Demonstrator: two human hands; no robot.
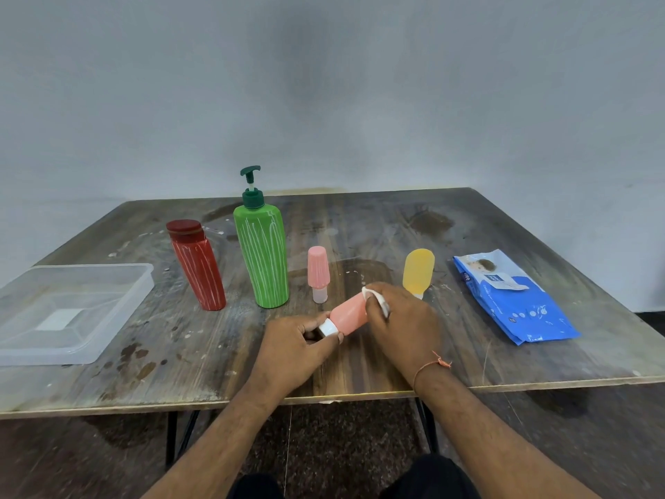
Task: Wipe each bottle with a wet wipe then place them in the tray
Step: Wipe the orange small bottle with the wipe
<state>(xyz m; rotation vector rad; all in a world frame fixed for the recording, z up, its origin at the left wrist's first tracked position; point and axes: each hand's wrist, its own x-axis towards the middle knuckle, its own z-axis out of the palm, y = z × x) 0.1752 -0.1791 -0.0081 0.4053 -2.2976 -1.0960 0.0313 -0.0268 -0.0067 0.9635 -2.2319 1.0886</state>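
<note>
Head view: left hand (298, 345) grips the white cap end of a salmon-pink bottle (347, 313) near the counter's front edge, while right-hand fingers (378, 307) press a wet wipe (376, 298) around its far end. Tray (118, 311) at the left edge holds no bottles. My read: first bottle mid-wipe; red bottle (198, 271), green pump bottle (264, 253), small pink bottle (318, 271) and yellow bottle (417, 270) remain.

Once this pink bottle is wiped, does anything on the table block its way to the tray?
Partly. The red bottle and green pump bottle stand upright between the pink bottle in both hands and the tray at far left. The table's near strip toward the tray holds nothing.
</note>
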